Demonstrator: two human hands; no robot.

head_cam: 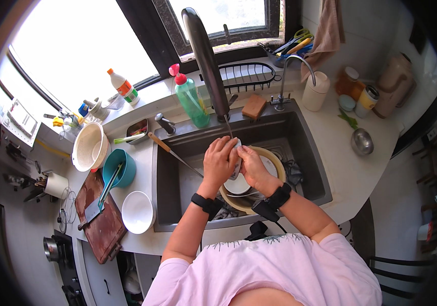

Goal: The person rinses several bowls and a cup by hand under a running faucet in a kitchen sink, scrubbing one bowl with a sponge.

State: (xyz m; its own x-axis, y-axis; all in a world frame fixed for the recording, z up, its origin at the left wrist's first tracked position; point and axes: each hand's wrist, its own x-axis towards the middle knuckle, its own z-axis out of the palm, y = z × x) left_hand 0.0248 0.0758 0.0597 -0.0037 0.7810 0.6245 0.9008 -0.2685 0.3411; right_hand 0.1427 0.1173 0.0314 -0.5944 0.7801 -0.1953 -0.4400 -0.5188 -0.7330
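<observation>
Under the dark faucet, a thin stream of water falls by my fingertips. My left hand and my right hand hold a small white patterned bowl between them, tilted on its side. My left hand lies over its outside and my right hand grips its edge. Below them a beige basin with white dishes sits in the grey sink. A long utensil with a wooden handle leans over the sink's left rim. Dark cloth lies right of the basin.
A white bowl, a brown cutting board with a cleaver, a teal container and a cream colander stand at the left. Behind the sink are a green bottle and a brown sponge. A metal ladle lies at the right.
</observation>
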